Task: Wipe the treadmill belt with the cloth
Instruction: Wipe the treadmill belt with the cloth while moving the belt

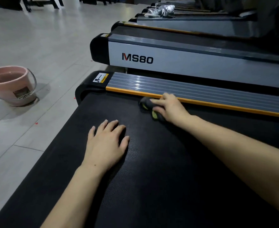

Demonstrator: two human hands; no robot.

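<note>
Treadmill belt [152, 170]: black, textured, filling the near field; landmark for all entries below.

Left hand [106, 143]: laid flat on the belt near its middle, fingers straight and spread, grasping nothing. Judged to be a brace for the person's weight while leaning across the belt.

Right hand [168, 106]: at the belt's far edge, fingers curled over the cloth and pressing it down.

Cloth [149, 107]: dark grey with yellow-green patches, bunched under the right hand, on the belt and right against the orange trim. Placement suggests the far margin is the strip being wiped.

Side rail [201, 91]: grey, ribbed, orange-trimmed, bordering the belt's far side.

Bucket [12, 86]: pink, holding water, on the tiled floor beyond the belt's left end; presumably for rinsing.

Neighbouring treadmill [168, 61]: marked MS80, behind the rail; more machines in a row beyond.
</note>
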